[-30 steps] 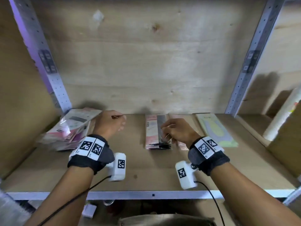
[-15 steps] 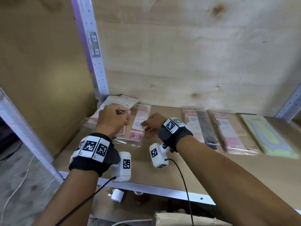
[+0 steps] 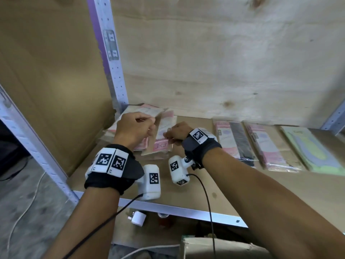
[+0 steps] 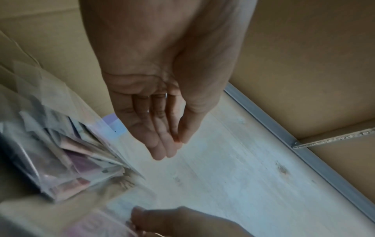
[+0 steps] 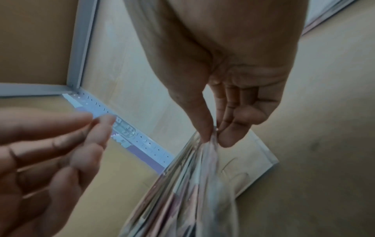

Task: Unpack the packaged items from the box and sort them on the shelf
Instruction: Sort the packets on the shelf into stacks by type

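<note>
At the back left corner of the shelf [image 3: 214,186], hard against the metal upright [image 3: 112,58], a loose heap of clear-wrapped packets [image 3: 110,131] is not yet sorted, and both hands are busy over it. The right hand [image 3: 177,132] has its grip closed in a pinch, thumb against fingertips, on the top edge of a pink packet [image 3: 164,139]; the right wrist view shows the plastic bunched between thumb and forefinger. The left hand [image 3: 133,128] hovers just beside it above the heap; from the head view its fingers look curled, but the left wrist view shows them fairly straight with the thumb drawn in and nothing plainly held, so I take its grip as released. Further along toward the right edge of the shelf, three lots already lie flat in a row: a pink and black packet [image 3: 235,143], a pink packet with a brown card [image 3: 270,146], and a pale green packet [image 3: 315,148]. A cardboard box [image 3: 214,247] sits below the front edge, its inside out of sight. I would judge the sorting roughly half done, with the heap left to deal out.
</note>
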A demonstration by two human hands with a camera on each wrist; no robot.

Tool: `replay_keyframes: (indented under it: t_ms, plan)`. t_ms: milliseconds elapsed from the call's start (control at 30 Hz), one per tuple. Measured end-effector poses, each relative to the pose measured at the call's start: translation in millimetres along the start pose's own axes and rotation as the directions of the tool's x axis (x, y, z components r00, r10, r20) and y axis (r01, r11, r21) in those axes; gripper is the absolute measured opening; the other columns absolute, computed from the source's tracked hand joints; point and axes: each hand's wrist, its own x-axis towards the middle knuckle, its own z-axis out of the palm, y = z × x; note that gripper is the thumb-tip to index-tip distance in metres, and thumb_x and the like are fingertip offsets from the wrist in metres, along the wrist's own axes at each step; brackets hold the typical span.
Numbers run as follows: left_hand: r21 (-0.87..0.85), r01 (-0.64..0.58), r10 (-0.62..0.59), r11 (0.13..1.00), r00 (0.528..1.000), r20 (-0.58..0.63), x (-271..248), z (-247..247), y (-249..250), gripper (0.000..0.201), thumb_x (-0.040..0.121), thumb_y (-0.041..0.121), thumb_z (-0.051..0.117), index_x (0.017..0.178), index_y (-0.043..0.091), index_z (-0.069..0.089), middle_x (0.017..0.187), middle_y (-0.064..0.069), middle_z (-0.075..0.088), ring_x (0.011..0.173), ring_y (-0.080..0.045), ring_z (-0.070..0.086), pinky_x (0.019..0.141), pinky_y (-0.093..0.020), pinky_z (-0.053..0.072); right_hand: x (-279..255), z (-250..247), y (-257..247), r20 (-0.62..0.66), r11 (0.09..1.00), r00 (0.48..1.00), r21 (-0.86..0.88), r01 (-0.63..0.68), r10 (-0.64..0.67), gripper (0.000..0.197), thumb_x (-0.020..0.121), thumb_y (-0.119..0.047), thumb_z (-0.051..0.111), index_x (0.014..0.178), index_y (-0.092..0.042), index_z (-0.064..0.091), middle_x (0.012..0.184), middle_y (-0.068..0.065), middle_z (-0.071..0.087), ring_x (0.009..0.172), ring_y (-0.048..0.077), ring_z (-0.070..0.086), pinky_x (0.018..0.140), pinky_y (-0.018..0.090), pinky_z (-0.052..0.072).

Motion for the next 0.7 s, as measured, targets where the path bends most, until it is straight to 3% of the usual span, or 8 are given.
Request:
replay_keyframes:
  t_ms: [100, 200, 300, 367, 433, 500, 600, 700]
  plan:
    - [-0.029, 0.012, -0.011, 1.0, 1.0, 0.005, 5.2, 4.9, -5.2, 0.004, 0.087, 0.02, 0.073, 0.084, 0.018, 0.075, 0.067, 0.002, 0.076, 0.071, -0.02, 0.071, 0.074, -0.032, 0.06, -25.2, -24.8, 8.7, -0.032, 0.995, 0.999, 0.095, 0.004, -0.001, 0.007, 0.091, -0.003, 0.066, 0.09, 0.004, 0.066, 0.085, 0.017, 0.065, 0.075, 0.027, 0.065, 0.08, 0.042, 0.059]
    - [0.024, 0.006, -0.006, 1.0, 1.0, 0.002, 7.3, 11.3, -12.6, 0.007, 0.082, 0.024, 0.075, 0.088, 0.021, 0.078, 0.076, 0.004, 0.077, 0.077, -0.02, 0.07, 0.085, -0.036, 0.058, -56.8, -62.0, 19.9, -0.037, 0.985, 0.999, 0.166, 0.045, -0.04, 0.014, 0.093, -0.003, 0.063, 0.081, -0.008, 0.059, 0.086, 0.014, 0.063, 0.073, 0.026, 0.062, 0.071, 0.036, 0.055]
    - [0.105, -0.051, 0.048, 0.993, 0.998, 0.032, 2.0, 22.2, -10.2, 0.028, 0.079, 0.036, 0.074, 0.105, 0.027, 0.075, 0.099, 0.011, 0.073, 0.096, -0.013, 0.067, 0.093, -0.032, 0.053, -87.8, -94.3, 29.6, 0.039, 0.981, 0.993, 0.163, 0.102, -0.11, 0.009, 0.094, -0.004, 0.062, 0.088, -0.011, 0.06, 0.084, 0.009, 0.062, 0.069, 0.02, 0.06, 0.062, 0.03, 0.051]
    - [0.117, -0.071, 0.063, 0.991, 0.996, 0.07, -2.5, 33.2, -5.2, 0.042, 0.076, 0.046, 0.072, 0.114, 0.03, 0.068, 0.109, 0.01, 0.067, 0.1, -0.008, 0.062, 0.087, -0.024, 0.047, -104.9, -109.6, 37.5, 0.074, 0.982, 0.987, 0.136, 0.133, -0.144, 0.006, 0.094, -0.006, 0.064, 0.099, -0.009, 0.064, 0.091, 0.01, 0.064, 0.072, 0.02, 0.061, 0.06, 0.028, 0.051]
    - [0.117, -0.067, 0.056, 0.991, 0.993, 0.1, -6.1, 42.6, 1.5, 0.046, 0.078, 0.049, 0.072, 0.12, 0.033, 0.064, 0.113, 0.009, 0.064, 0.103, -0.008, 0.06, 0.09, -0.023, 0.045, -118.9, -122.5, 46.9, 0.111, 0.983, 0.981, 0.104, 0.149, -0.16, 0.015, 0.094, -0.01, 0.065, 0.109, -0.008, 0.065, 0.099, 0.012, 0.066, 0.076, 0.02, 0.063, 0.062, 0.025, 0.053]
    - [0.13, -0.056, 0.038, 0.99, 0.99, 0.139, -6.3, 50.0, 5.1, 0.034, 0.083, 0.049, 0.071, 0.113, 0.033, 0.069, 0.116, 0.007, 0.067, 0.109, -0.012, 0.061, 0.102, -0.032, 0.047, -130.9, -134.8, 56.5, 0.151, 0.986, 0.975, 0.059, 0.153, -0.16, 0.02, 0.094, -0.014, 0.066, 0.113, -0.009, 0.066, 0.107, 0.016, 0.069, 0.085, 0.023, 0.065, 0.073, 0.029, 0.054]
    - [0.182, -0.027, -0.018, 0.983, 0.97, 0.243, -12.6, 59.5, 10.2, 0.03, 0.084, 0.053, 0.068, 0.104, 0.03, 0.075, 0.114, 0.001, 0.072, 0.108, -0.02, 0.065, 0.104, -0.04, 0.048, -141.6, -150.9, 70.8, 0.162, 0.986, 0.973, 0.028, 0.162, -0.165, 0.024, 0.094, -0.015, 0.067, 0.117, -0.009, 0.067, 0.12, 0.018, 0.069, 0.098, 0.027, 0.066, 0.09, 0.037, 0.052]
    - [0.102, 0.029, -0.059, 0.994, 0.952, 0.301, -22.3, 79.1, 12.9, 0.034, 0.086, 0.043, 0.071, 0.104, 0.015, 0.076, 0.108, -0.013, 0.075, 0.102, -0.028, 0.069, 0.098, -0.043, 0.052, -148.5, -165.7, 87.1, 0.097, 0.98, 0.98, 0.117, 0.161, -0.172, 0.024, 0.091, -0.014, 0.07, 0.114, -0.008, 0.07, 0.117, 0.016, 0.071, 0.091, 0.021, 0.069, 0.078, 0.026, 0.056]
